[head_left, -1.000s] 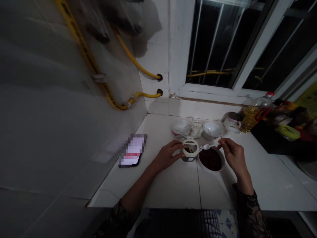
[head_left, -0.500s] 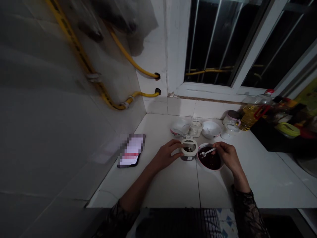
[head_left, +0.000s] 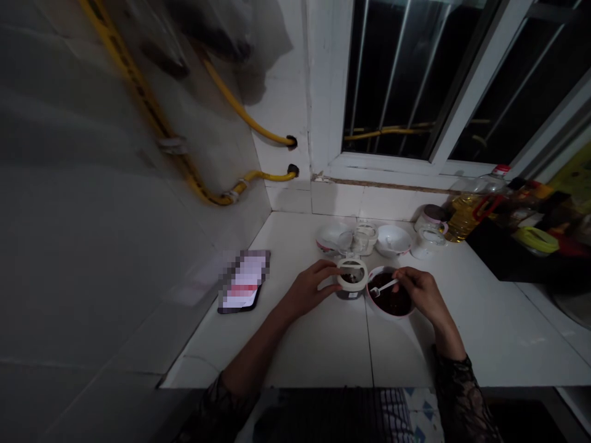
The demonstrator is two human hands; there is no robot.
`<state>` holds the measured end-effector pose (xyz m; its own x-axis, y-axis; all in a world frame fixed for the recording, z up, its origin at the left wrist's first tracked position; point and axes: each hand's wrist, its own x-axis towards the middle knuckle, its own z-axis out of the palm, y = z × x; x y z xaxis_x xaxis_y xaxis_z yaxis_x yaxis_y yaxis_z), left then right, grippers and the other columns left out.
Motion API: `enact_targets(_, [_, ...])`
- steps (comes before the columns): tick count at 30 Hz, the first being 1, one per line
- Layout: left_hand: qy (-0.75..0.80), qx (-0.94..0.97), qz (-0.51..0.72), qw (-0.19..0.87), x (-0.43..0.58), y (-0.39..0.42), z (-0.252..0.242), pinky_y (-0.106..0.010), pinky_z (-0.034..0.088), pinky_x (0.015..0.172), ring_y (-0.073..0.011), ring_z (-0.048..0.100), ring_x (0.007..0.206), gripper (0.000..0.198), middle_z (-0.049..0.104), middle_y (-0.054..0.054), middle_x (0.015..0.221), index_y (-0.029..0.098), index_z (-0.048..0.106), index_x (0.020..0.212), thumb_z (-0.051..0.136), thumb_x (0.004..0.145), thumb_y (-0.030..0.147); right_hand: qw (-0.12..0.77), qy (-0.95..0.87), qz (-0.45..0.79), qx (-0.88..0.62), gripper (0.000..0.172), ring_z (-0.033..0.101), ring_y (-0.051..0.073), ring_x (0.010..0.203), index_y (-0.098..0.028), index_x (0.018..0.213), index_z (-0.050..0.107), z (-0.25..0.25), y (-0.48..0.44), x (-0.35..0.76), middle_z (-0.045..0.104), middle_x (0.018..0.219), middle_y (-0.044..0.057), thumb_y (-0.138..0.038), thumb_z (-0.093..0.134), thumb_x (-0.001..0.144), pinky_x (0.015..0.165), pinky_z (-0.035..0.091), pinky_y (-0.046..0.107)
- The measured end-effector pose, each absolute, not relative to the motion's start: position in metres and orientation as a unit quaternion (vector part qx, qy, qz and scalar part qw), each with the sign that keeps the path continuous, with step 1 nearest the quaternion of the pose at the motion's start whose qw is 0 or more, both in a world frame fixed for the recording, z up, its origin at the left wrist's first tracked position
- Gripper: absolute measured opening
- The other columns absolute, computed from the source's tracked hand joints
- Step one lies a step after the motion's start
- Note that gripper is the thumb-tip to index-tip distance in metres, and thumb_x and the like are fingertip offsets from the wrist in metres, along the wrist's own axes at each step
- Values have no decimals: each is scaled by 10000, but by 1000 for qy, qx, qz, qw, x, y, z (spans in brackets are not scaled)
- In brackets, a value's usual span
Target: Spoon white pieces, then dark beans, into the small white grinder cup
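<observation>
My left hand (head_left: 318, 284) grips the near-left side of a small seasoning jar (head_left: 351, 291), thumb and fingers around its white rim. The jar's clear lid is flipped up at the back, and dark contents show inside. In my right hand (head_left: 419, 289) is a small white spoon (head_left: 384, 287), pinched by its handle. The spoon's head hangs over a white bowl (head_left: 391, 315) of dark reddish-brown liquid, just right of the jar. Whether the spoon touches the liquid I cannot tell.
Behind the jar stand a bowl (head_left: 327, 237), another clear jar (head_left: 367, 237) and a white bowl (head_left: 394, 240). Farther right are a white-filled jar (head_left: 428, 245) and an oil bottle (head_left: 462, 215). A phone (head_left: 244, 283) lies at left by the tiled wall.
My right hand and the spoon have shifted slightly left and down over the bowl. My left hand keeps its hold on the jar.
</observation>
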<state>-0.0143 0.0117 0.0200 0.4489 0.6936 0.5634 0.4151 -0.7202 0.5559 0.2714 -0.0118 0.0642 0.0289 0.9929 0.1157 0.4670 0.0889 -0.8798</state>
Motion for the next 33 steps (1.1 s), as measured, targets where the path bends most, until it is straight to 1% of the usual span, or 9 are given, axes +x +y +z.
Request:
enact_targets(3, [332, 834, 407, 169, -14, 12, 19, -355, 553, 896, -190, 640, 1044, 273, 619, -69, 1136, 254, 623, 1165, 588, 928, 385, 392, -615, 349, -588, 371, 482, 141, 471, -182, 733, 669, 67, -13, 268, 679, 555, 21, -542, 580, 754, 491, 343, 259])
enact_targets(10, [326, 835, 411, 163, -15, 11, 21, -344, 546, 907, -188, 639, 1048, 266, 619, -68, 1129, 248, 627, 1164, 587, 931, 368, 441, -540, 379, -609, 399, 323, 94, 387, -159, 740, 678, 70, -10, 278, 660, 520, 30, -545, 659, 639, 419, 192, 247])
enact_targets(14, [331, 834, 408, 168, -14, 11, 21, -345, 552, 897, -189, 640, 1047, 264, 619, -65, 1137, 260, 627, 1162, 587, 928, 379, 462, -500, 395, -617, 387, 262, 71, 368, -153, 724, 676, 70, -10, 280, 651, 498, 28, -517, 684, 593, 409, 150, 239])
enact_targets(17, [330, 835, 408, 165, -14, 12, 20, -349, 549, 906, -191, 638, 1050, 270, 619, -71, 1133, 250, 630, 1163, 589, 928, 376, 470, -483, 409, -615, 368, 261, 66, 362, -155, 701, 675, 70, -10, 280, 644, 481, 28, -498, 705, 570, 401, 145, 232])
enact_targets(21, [336, 836, 402, 161, -14, 12, 20, -342, 548, 906, -189, 637, 1054, 268, 617, -69, 1140, 247, 631, 1157, 579, 933, 384, 481, -473, 416, -610, 354, 287, 70, 362, -158, 671, 676, 69, -9, 280, 630, 457, 31, -490, 723, 556, 397, 169, 230])
enact_targets(28, [329, 837, 409, 157, -14, 12, 19, -339, 548, 895, -189, 641, 1043, 272, 619, -79, 1128, 221, 633, 1135, 571, 936, 396, 491, -450, 430, -610, 362, 259, 56, 357, -150, 671, 683, 67, -7, 282, 629, 449, 35, -478, 742, 528, 388, 150, 218])
enact_targets(33, [335, 839, 398, 157, -15, 11, 20, -349, 543, 909, -192, 638, 1056, 283, 614, -77, 1142, 240, 623, 1164, 560, 941, 403, 493, -473, 411, -604, 385, 303, 67, 353, -141, 685, 704, 63, -7, 285, 643, 472, 51, -509, 745, 579, 359, 192, 221])
